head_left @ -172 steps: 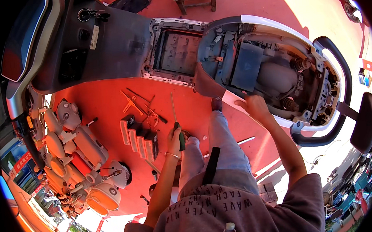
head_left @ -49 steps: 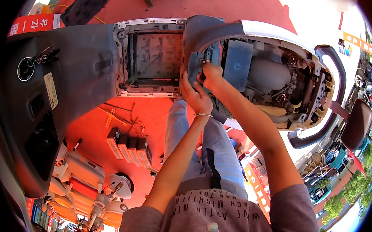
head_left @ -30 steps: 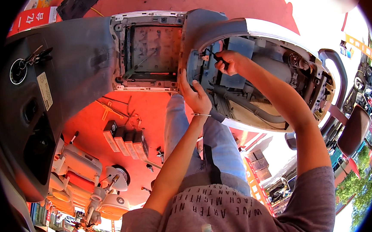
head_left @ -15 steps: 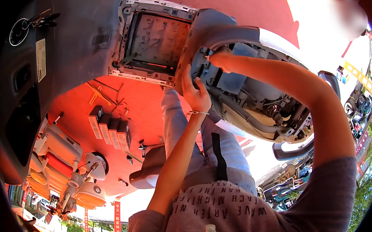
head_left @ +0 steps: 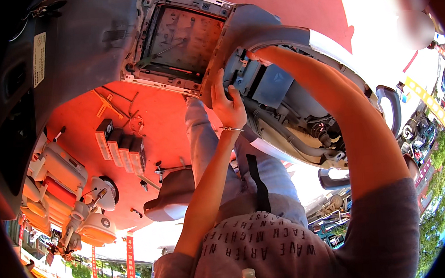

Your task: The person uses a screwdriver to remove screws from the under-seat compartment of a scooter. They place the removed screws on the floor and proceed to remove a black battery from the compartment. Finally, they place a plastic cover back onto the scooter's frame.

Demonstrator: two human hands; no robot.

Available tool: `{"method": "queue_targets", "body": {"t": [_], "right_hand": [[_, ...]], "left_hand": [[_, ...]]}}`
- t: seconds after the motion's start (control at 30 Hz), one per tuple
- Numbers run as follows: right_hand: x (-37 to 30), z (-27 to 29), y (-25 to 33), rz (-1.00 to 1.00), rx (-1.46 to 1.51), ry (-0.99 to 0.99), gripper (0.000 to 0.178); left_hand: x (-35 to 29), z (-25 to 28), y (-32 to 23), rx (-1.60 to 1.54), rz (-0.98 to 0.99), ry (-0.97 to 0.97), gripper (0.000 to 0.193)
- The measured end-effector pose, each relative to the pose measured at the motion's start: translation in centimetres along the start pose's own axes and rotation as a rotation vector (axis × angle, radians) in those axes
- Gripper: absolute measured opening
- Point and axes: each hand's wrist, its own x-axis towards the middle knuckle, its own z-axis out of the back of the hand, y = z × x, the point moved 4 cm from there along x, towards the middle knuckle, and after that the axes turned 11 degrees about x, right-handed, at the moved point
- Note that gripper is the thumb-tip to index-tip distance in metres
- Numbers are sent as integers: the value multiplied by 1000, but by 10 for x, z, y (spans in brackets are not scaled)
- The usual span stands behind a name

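An electric scooter's body lies before me, with an open compartment whose pale rim (head_left: 329, 49) curves around it. A blue-grey box (head_left: 275, 86) sits inside, near hoses and cables. My left hand (head_left: 228, 107) rests against the dark panel (head_left: 209, 83) at the compartment's near left edge, fingers stretched and thumb apart, holding nothing. My right hand (head_left: 259, 58) reaches in at the compartment's far left corner, just above the box. Its fingers are bent; what they hold, if anything, is hidden.
Left of the compartment is a square opening with a metal frame (head_left: 163, 84). Several boxes (head_left: 114, 141) stand on the red floor, near an orange tool (head_left: 107, 103). A black scooter panel (head_left: 20, 127) fills the left side; orange-and-white scooters (head_left: 60, 181) stand lower left.
My right hand has shifted up toward the compartment's far rim, uncovering more of the box. My left hand stays on the panel. The whole view has shifted slightly.
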Motion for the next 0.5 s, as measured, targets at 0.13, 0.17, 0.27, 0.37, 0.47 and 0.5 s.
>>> {"method": "queue_targets", "body": {"t": [0.13,0.17,0.27,0.37,0.47,0.5], "right_hand": [[20,-15,6,39,69,-50,26],[14,-15,9,-52,258,-31,26],[12,-14,7,-380,755,14,22],[20,-9,2,-304,575,32,21],[-2,-7,17,-102,244,-59,20],[-10,-8,16,-72,178,-98,20]], "left_hand": [[5,4,1,54,-22,-35,37],[4,7,-1,72,-28,-37,37],[2,4,3,59,-26,-59,35],[2,2,1,92,-90,-55,34],[2,3,0,129,-114,-33,30],[1,2,-1,90,-100,-31,29]]}}
